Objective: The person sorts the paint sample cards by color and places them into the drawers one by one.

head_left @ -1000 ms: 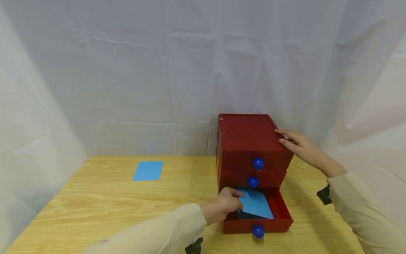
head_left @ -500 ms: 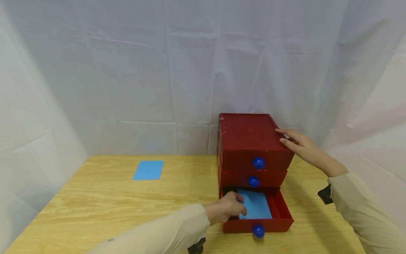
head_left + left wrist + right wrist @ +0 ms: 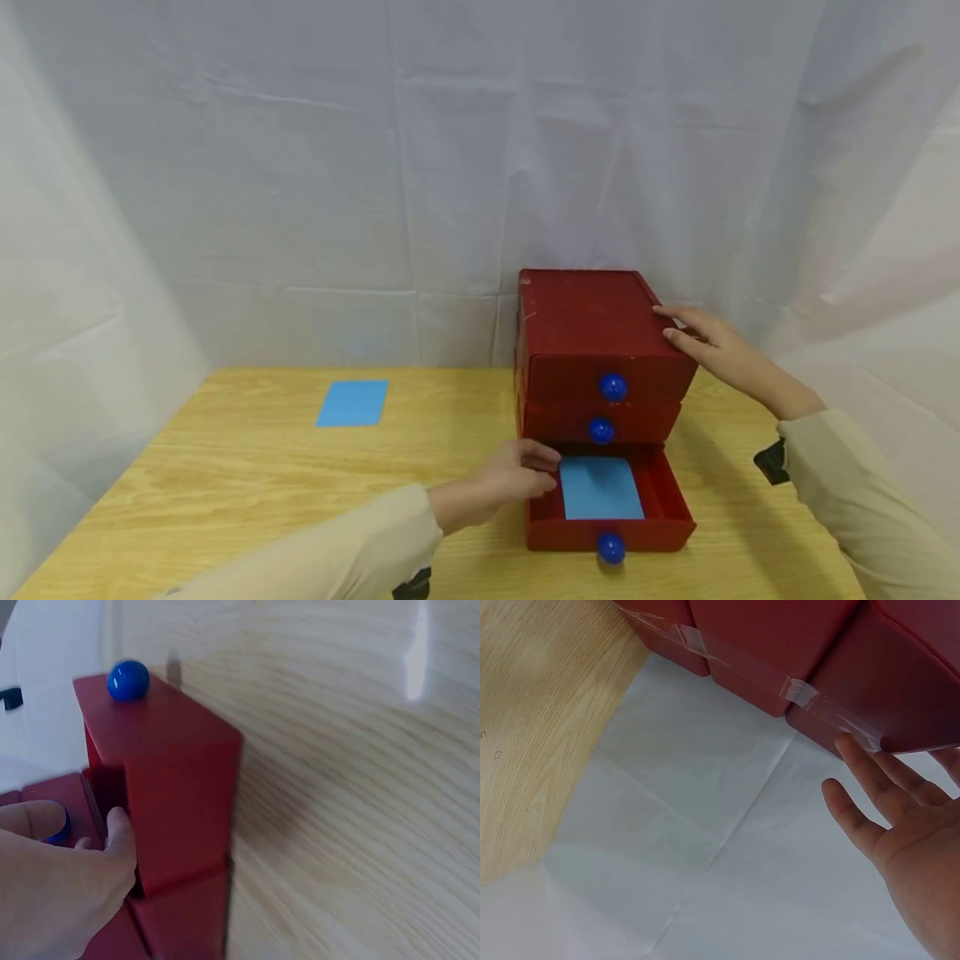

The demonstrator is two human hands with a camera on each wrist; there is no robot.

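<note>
Left hand at left wall of open bottom drawer, fingers loosely curled, holding nothing. Blue card lies flat inside drawer. Right hand fingers straight, resting on red drawer box top right edge. Second blue card far left on tabletop.

Staged recording booth (white sheets draped around a wooden table)

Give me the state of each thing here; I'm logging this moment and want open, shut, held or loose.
Bottom drawer: pulled open.
Middle drawer: shut.
Top drawer: shut.
Blue card in drawer: lying flat, not held.
Blue card on table: lying flat, untouched.
Left hand: at the open drawer's left wall.
Right hand: fingers straight, resting on the cabinet top.
</note>
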